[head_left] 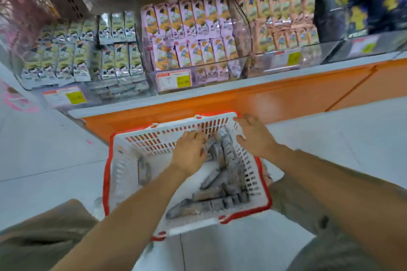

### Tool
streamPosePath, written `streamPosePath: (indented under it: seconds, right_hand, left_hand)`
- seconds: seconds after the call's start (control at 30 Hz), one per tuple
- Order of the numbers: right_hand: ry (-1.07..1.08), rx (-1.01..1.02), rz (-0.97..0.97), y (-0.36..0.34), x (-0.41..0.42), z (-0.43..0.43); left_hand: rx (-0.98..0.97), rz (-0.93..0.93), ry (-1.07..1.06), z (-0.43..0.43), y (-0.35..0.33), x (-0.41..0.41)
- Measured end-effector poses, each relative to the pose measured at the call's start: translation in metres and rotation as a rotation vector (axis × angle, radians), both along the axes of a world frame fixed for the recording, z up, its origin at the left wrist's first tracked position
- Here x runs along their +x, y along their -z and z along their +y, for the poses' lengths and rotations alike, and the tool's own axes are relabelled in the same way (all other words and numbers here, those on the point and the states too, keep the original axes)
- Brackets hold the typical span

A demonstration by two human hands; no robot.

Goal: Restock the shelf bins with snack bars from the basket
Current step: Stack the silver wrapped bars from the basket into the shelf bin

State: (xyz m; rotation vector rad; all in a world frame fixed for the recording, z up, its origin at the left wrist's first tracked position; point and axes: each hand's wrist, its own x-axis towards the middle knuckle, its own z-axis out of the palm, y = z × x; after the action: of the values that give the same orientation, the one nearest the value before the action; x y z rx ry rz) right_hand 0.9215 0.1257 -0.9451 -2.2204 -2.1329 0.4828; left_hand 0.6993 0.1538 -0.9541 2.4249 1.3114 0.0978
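Our left grip (pixel 189 152) lies on the snack bars (pixel 207 204) in the basket (pixel 106 182) at mid-frame; blur hides whether it pinches any. Our right grip (pixel 253 136) holds the far rim. We judge the bars light, slippery and crinkly, so we would take them across the middle.

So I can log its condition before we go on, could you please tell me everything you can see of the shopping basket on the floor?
The basket is white plastic with slotted walls and red handles folded down round its rim. It sits on the pale floor before the orange shelf base. Grey-wrapped snack bars lie loose inside, mostly along its right and near sides. The left hand reaches in onto them; the right hand holds its far right corner.
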Motion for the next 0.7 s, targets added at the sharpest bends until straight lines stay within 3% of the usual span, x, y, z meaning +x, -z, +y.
streamPosePath:
  seconds: [0.07,0.13,0.3,0.47,0.7]
  right_hand:
    - [0.048,-0.177,0.021,0.022,0.005,-0.015]
    - [0.083,-0.224,0.125,0.038,0.008,-0.029]
    - [0.091,-0.086,0.221,0.067,0.016,-0.048]
    - [0.032,0.085,0.263,0.096,0.020,-0.059]
    - [0.038,0.146,0.301,0.104,0.022,-0.059]
  left_hand:
    - [-0.208,0.098,0.044,-0.018,0.027,0.017]
    - [-0.339,0.124,0.053,-0.033,0.048,0.034]
    - [-0.661,0.089,-0.076,-0.055,0.074,0.075]
    - [-0.716,-0.155,-0.207,-0.049,0.082,0.099]
    - [-0.684,-0.193,-0.249,-0.048,0.112,0.110]
